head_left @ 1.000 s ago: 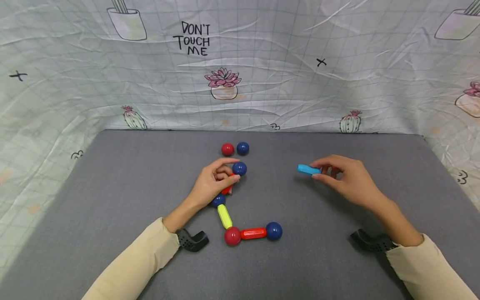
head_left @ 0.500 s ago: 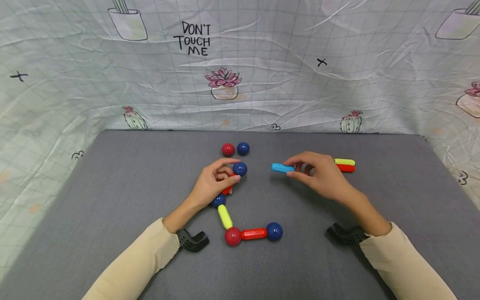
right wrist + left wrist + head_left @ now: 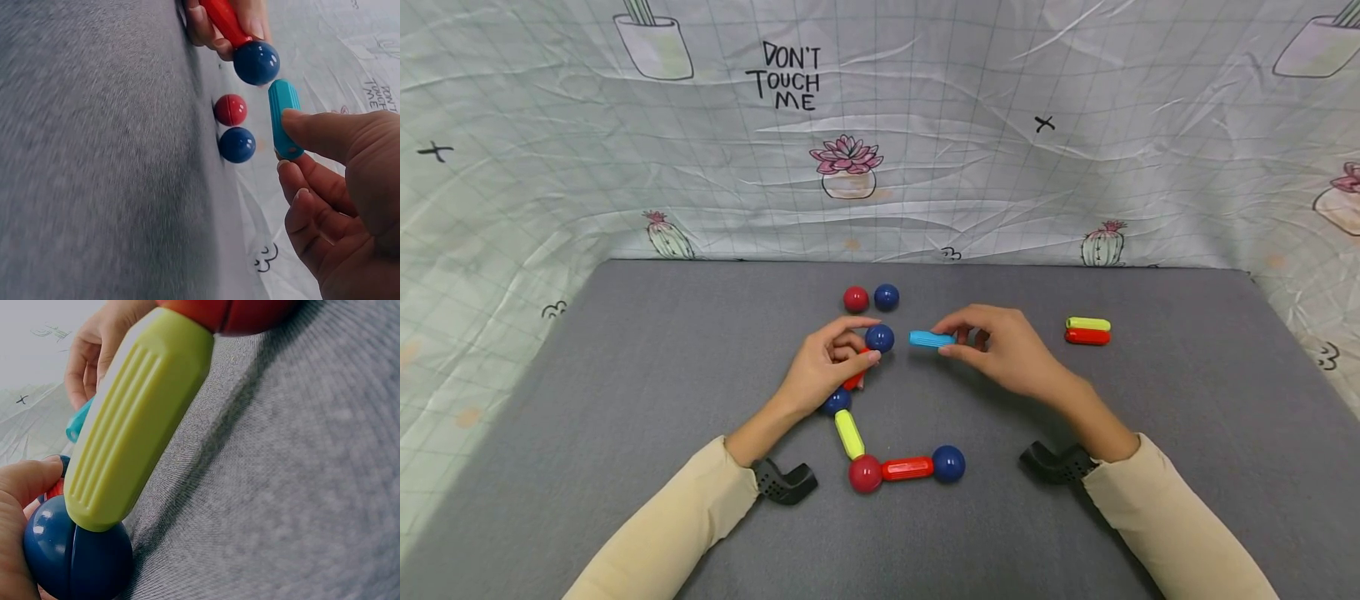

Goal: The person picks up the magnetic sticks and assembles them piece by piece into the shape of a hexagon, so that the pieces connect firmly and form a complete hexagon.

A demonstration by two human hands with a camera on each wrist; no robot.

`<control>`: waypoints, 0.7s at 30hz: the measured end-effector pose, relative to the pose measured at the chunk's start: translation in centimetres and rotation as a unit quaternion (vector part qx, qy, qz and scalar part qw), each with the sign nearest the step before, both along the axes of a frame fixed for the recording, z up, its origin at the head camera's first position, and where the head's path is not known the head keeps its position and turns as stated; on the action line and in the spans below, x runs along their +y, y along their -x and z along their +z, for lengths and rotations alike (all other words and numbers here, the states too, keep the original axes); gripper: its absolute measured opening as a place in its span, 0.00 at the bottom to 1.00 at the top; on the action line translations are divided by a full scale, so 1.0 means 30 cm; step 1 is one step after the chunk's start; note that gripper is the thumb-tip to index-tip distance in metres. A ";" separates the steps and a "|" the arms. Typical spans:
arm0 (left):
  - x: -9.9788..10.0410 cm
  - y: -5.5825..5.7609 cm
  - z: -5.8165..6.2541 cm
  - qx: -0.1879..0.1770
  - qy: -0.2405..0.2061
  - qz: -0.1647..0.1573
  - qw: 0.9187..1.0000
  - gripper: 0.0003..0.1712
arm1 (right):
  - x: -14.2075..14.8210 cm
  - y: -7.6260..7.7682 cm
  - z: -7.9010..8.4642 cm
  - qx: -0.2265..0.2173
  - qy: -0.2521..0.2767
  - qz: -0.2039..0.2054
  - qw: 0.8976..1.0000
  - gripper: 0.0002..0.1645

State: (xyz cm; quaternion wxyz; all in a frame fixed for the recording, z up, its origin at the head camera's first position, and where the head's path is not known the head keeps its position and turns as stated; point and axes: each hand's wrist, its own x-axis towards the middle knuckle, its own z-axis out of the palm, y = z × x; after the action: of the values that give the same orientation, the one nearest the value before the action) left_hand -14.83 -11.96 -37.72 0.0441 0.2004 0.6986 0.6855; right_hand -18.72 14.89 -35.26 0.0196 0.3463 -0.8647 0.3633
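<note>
My left hand (image 3: 827, 362) holds the far end of a chain of toy rods and balls, its fingers about a red rod (image 3: 225, 22) and the dark blue ball (image 3: 880, 338) on that rod's tip. From there the chain runs through another blue ball (image 3: 75, 550), a yellow-green rod (image 3: 849, 434), a red ball (image 3: 866, 473) and a second red rod (image 3: 907, 468) to a blue end ball (image 3: 949, 463). Between thumb and fingers my right hand (image 3: 1007, 346) pinches a light blue rod (image 3: 931, 339). Its free end points at the held blue ball, a small gap apart.
Behind the left hand, a loose red ball (image 3: 856, 299) and a loose blue ball (image 3: 887, 297) lie side by side. A yellow-green rod (image 3: 1088, 323) and a red rod (image 3: 1087, 337) lie together at the right on the grey table (image 3: 700, 308). Patterned cloth (image 3: 955, 167) hangs behind.
My right hand has moved left with the light blue rod, close to the held blue ball. This uncovered the two loose rods at the right. The left hand has stayed in place.
</note>
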 end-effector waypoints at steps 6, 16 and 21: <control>-0.011 0.025 -0.057 -0.005 -0.009 -0.001 1.000 0.24 | -0.024 0.013 -0.004 -0.013 -0.003 0.001 1.000 0.12; -0.012 0.036 -0.083 0.003 -0.012 0.001 1.000 0.23 | -0.056 0.014 -0.019 -0.034 0.004 0.015 0.999 0.13; -0.011 0.036 -0.079 0.002 -0.011 0.001 1.000 0.23 | -0.058 0.016 -0.029 -0.028 0.010 0.010 1.000 0.12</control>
State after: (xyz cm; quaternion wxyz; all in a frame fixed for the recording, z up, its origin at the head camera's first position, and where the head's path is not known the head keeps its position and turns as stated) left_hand -15.90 -12.28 -40.09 0.0401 0.2014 0.6909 0.6932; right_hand -19.21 13.15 -36.14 -0.0045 0.3441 -0.8580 0.3813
